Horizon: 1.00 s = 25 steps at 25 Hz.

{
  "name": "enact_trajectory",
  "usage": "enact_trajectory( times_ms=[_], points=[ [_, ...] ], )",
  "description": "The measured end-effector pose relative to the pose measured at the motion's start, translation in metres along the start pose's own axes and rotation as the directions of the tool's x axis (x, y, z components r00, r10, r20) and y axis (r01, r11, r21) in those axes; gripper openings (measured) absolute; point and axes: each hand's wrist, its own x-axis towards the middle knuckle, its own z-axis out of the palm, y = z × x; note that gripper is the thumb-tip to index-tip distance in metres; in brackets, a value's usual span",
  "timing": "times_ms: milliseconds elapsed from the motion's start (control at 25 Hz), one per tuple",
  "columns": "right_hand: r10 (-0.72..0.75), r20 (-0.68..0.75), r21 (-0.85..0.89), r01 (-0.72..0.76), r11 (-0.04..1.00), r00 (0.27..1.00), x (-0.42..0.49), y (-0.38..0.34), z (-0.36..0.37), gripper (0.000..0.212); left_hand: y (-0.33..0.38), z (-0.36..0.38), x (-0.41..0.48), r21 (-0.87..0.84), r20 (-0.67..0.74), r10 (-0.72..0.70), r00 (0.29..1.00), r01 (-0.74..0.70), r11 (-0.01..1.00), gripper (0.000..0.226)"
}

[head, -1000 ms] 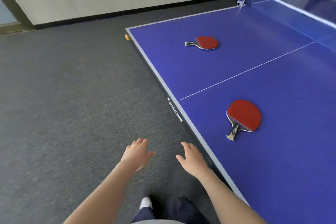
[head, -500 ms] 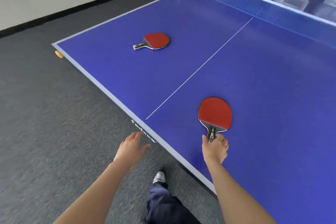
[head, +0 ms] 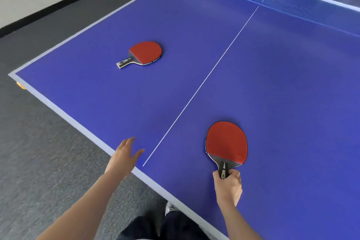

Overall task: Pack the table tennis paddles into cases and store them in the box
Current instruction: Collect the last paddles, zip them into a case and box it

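While the counter (head: pixel 272 84) carries two paddles, the near paddle (head: pixel 227 142) is right of the white centre line (head: pixel 200 85), with the right hand (head: pixel 228 185) gripping its handle (head: pixel 223 169). A firm, level lift seems best. The far paddle (head: pixel 145 52) and the open, empty left hand (head: pixel 124 158) are left of that line. Perhaps one orange ball (head: pixel 21 85) is farther left.

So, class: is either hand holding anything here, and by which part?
The right hand grips the near paddle by its handle, fingers curled round the end. The left hand holds nothing.
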Motion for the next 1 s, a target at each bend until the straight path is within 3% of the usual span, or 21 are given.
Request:
enact_trajectory(
  times_ms=[480,680,1000],
  points=[
    [0.074,-0.119,0.208,-0.048,0.977,0.99,-0.002,-0.114,0.054,0.025,-0.013,-0.082,0.143,-0.162,-0.211,0.059,0.976,-0.095,0.982,0.049],
    [0.15,-0.198,0.268,-0.094,0.959,0.969,-0.01,-0.189,0.1,0.024,-0.028,-0.127,0.251,-0.18,-0.161,0.097,0.982,-0.126,0.975,0.056],
    [0.325,-0.319,0.372,-0.197,0.907,0.89,-0.016,-0.272,0.15,0.02,-0.032,-0.157,0.395,0.004,-0.078,0.183,0.98,-0.183,0.983,0.063]
  ],
)
